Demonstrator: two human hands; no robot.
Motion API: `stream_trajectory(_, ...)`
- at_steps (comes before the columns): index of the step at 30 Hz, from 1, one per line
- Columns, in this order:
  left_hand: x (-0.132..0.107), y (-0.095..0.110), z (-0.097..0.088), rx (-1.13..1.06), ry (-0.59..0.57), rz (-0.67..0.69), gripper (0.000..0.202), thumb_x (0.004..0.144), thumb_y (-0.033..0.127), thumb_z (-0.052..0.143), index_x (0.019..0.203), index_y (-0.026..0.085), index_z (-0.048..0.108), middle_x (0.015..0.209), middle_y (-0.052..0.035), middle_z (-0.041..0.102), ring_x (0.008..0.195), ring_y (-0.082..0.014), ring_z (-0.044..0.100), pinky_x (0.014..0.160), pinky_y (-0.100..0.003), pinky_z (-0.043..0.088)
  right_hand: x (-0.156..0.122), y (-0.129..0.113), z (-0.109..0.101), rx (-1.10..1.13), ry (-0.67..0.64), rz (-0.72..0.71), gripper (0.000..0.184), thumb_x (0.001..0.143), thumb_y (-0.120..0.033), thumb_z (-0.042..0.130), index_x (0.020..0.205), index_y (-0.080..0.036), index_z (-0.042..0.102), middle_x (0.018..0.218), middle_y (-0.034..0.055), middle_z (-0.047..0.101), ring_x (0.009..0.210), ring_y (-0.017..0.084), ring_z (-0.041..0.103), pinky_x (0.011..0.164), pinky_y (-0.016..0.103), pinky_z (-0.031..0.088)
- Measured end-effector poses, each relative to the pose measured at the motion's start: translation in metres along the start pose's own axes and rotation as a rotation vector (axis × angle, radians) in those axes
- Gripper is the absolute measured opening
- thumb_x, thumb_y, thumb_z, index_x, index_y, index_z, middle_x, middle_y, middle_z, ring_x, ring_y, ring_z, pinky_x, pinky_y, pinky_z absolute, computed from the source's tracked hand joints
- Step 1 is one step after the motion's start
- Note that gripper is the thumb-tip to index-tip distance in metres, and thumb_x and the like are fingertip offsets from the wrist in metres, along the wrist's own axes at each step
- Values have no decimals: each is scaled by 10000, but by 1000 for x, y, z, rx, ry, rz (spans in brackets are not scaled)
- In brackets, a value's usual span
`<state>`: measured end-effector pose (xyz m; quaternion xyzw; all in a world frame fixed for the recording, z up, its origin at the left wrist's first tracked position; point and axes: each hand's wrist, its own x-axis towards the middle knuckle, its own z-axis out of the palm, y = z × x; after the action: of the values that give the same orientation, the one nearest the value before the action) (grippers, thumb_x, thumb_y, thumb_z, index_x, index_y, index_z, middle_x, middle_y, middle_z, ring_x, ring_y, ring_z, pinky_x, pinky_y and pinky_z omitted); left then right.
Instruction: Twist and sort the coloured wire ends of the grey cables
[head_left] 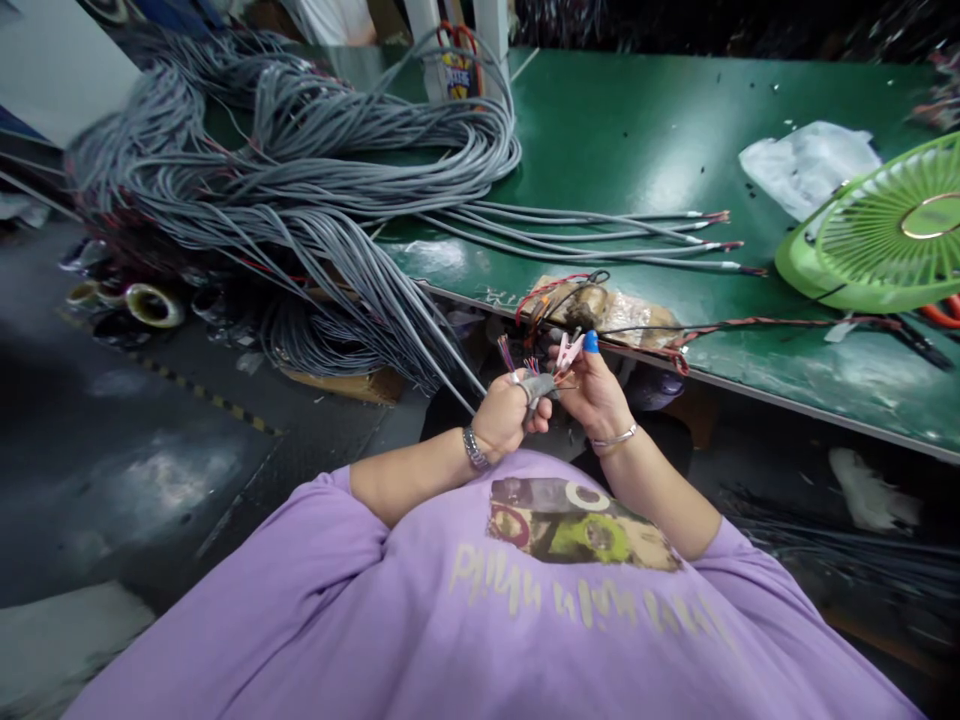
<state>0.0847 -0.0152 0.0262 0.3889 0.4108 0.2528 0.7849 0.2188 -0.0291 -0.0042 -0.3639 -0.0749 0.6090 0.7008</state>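
Note:
My left hand (511,412) is closed around the ends of several grey cables (537,385), close in front of my chest. Thin coloured wires (562,380) fan out from those cable ends. Beside it, my right hand (596,400) wears a blue cover on the thumb and pinches a small pink clip (569,352) next to the wires. Whether the clip touches any wire is too small to tell. Behind both hands, at the bench edge, lies a brown block wrapped in clear film (637,315), with loose red and black leads around it.
A large heap of grey cable (315,170) covers the left of the green bench (615,120). Several cable ends (705,240) lie rightward across it. On the right stand a green fan (892,225) and a plastic bag (810,165). Tape rolls (154,305) are low at left.

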Motion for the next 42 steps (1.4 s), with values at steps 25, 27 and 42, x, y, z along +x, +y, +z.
stream_trajectory(25,-13,-18,-28,392,-193,118,401,721,482,781,695,144,567,566,4,647,423,-88,601,388,-159,407,-36,-21,-18,-632,-291,18,333,614,-406,886,702,-147,698,623,-16,635,556,75,518,555,213,439)
stream_trajectory(27,-11,-16,-26,451,-251,39,400,704,470,794,677,134,578,563,-15,651,428,-98,610,383,-163,405,-39,-18,-15,-676,-312,11,332,627,-416,876,730,-149,708,666,-3,665,595,94,549,589,233,454)
stream_trajectory(42,-1,-16,-23,259,-92,97,482,660,581,775,685,144,573,545,-2,633,411,-100,594,368,-171,374,-50,4,-31,-617,-149,-141,468,623,-537,865,892,-192,701,819,19,681,683,120,584,581,239,497)
